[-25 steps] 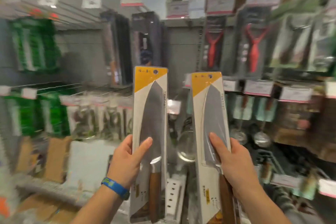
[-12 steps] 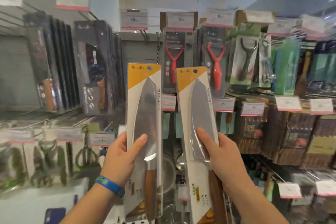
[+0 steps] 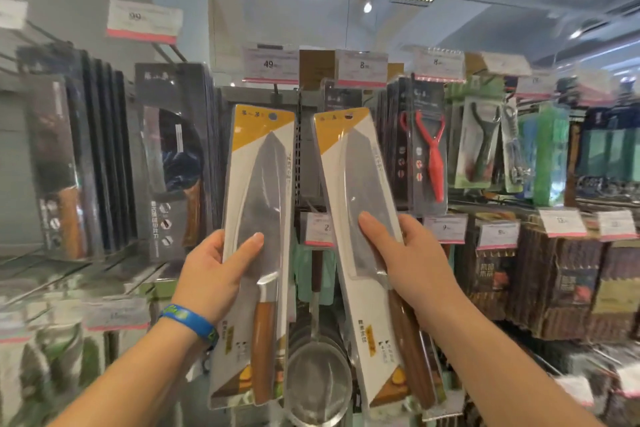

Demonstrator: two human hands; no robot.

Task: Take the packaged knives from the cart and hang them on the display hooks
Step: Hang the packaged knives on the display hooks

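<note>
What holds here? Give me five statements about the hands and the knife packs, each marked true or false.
1. The left hand grips the left knife pack, the right hand the right knife pack. True.
2. Both packs already hang on hooks. False: both are held up in front of the display.
3. A blue wristband sits on the left wrist. True.
4. The red peeler hangs left of the packs. False: it hangs to their right.
5. The knife handles point upward. False: handles point down, yellow tops up.
</note>
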